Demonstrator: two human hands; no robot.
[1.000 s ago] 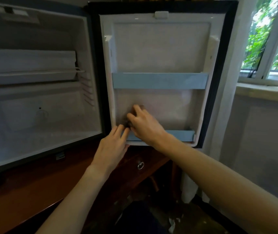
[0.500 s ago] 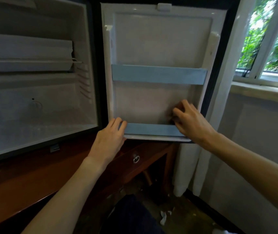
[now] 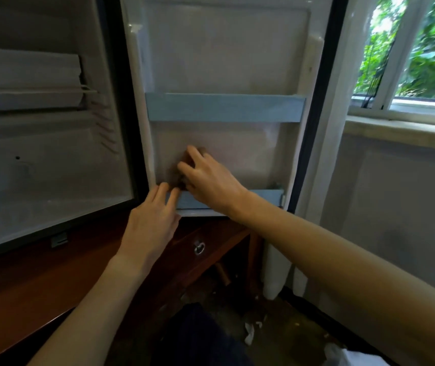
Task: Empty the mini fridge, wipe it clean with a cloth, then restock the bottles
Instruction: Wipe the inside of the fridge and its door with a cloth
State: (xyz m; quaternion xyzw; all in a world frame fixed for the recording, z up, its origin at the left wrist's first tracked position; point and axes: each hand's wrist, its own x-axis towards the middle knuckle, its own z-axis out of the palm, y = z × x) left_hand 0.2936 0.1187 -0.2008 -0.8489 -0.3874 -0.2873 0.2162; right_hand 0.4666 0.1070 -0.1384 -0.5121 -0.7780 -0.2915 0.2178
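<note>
Here, nearest me, my left hand lies with straight fingers resting on the lower door rail, steadying the fridge door and gripping nothing. Just beyond it and to its right, almost touching it, my right hand presses a dark cloth against the white liner panel above that rail; whether the fingers curl round the cloth or merely push it flat I cannot tell, since motion blur smears the cloth and the fingertips.

I judge the cloth soft, light and limp: it should bunch under the palm, slide easily on smooth plastic, and is best held by a gathered wad, not by an edge. The door should swing if pushed sideways, hence the bracing hand. The rails look thin and may flex under load.

Above the hands runs the upper door rail. To the left of the left hand the fridge cavity stands open on a wooden tabletop, with one drawer pull below the hands. Far right of the right hand is a window.

Count: two hands, one cloth, two blue door rails, one open door. No bottles are visible, so I judge this the wiping stage.
</note>
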